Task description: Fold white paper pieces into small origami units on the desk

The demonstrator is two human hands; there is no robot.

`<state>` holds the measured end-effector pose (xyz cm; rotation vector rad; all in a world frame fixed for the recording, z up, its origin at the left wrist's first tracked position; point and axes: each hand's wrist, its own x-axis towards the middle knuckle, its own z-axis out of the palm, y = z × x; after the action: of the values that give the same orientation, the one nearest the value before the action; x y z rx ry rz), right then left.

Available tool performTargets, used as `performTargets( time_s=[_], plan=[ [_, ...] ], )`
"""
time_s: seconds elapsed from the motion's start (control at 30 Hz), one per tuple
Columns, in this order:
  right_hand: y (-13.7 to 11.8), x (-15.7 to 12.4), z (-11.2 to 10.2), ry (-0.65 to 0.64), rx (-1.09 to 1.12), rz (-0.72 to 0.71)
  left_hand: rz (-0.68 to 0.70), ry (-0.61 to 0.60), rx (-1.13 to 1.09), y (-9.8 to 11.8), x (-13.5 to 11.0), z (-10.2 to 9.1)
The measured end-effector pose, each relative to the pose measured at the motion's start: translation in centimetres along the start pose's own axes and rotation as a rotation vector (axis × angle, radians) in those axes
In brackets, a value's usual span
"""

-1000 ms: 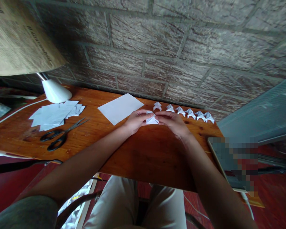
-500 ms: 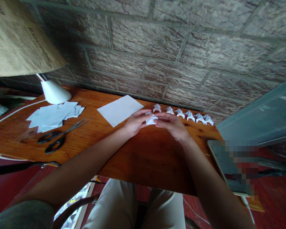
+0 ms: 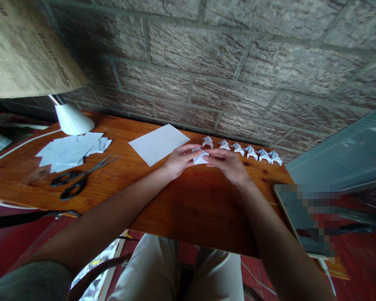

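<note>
A small folded white paper piece (image 3: pixel 201 158) sits between my two hands at the far middle of the wooden table (image 3: pixel 188 200). My left hand (image 3: pixel 179 159) pinches its left side with closed fingers. My right hand (image 3: pixel 228 164) pinches its right side, fingers curled over it. Just beyond my hands, a row of several finished folded paper shapes (image 3: pixel 242 150) runs to the right along the brick wall. A flat white sheet (image 3: pixel 158 143) lies to the left of my left hand.
Black-handled scissors (image 3: pixel 78 179) lie on the left of the table beside a pile of cut white papers (image 3: pixel 72 150). A white lamp base (image 3: pixel 72 119) stands behind them. A tablet-like object (image 3: pixel 303 217) rests at the table's right edge.
The folded piece has been lifted slightly and turned between my fingers; both hands stay together in almost the same place.
</note>
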<state>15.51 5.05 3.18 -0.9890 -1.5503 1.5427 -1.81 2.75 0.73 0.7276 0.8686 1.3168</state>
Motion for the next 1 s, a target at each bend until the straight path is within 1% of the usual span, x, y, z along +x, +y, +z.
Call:
performTargets(
  time_s=[0.43,0.6,0.73,0.9,1.0],
  plan=[
    [-0.17,-0.03,0.65,0.053,0.009,0.014,0.044,0.012,0.031,-0.15,0.06,-0.09],
    [0.21,0.16,0.42,0.062,0.003,-0.001,0.070,0.005,0.043,-0.11,-0.12,-0.03],
    [0.36,0.26,0.14,0.073,-0.020,-0.012,0.046,-0.007,0.060,-0.04,-0.15,-0.04],
    [-0.09,0.08,0.04,0.030,0.008,-0.017,0.036,-0.020,0.012,0.12,0.05,-0.15],
    [-0.27,0.04,-0.11,0.060,0.017,-0.017,0.024,-0.050,-0.006,0.48,-0.04,-0.17]
  ],
)
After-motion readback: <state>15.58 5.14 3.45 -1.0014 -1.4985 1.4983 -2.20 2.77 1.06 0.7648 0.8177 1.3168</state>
